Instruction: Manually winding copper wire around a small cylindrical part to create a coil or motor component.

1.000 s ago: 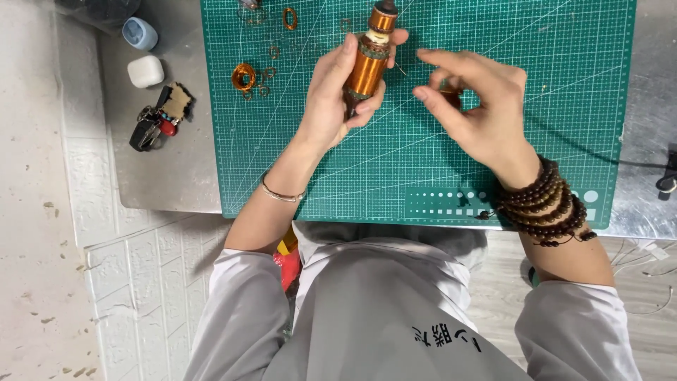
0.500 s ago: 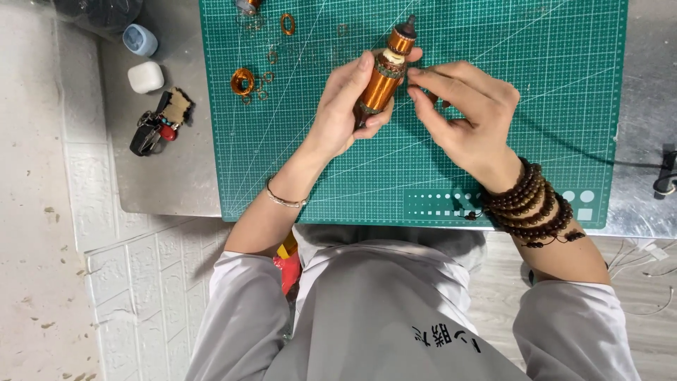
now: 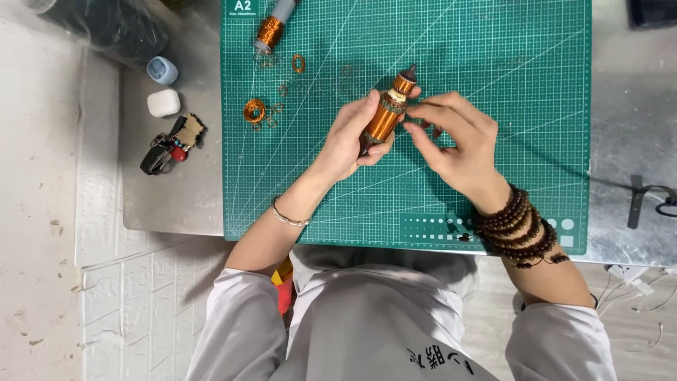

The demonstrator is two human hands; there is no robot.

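The left hand point(image 3: 349, 141) reaches up from a bent wrist over the green cutting mat point(image 3: 493, 70) and closes around a copper-wound rotor point(image 3: 386, 113), holding it tilted with its dark tip pointing up and to the right. The right hand point(image 3: 458, 144) curls in just beside it, thumb and forefinger pinched together near the rotor's upper winding. Whether they grip a wire there is too fine to make out.

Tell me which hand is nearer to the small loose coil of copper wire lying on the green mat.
Left. The left hand, holding the copper-wound cylinder, is to the right of the loose copper coil. The right hand is farther right, beyond the cylinder.
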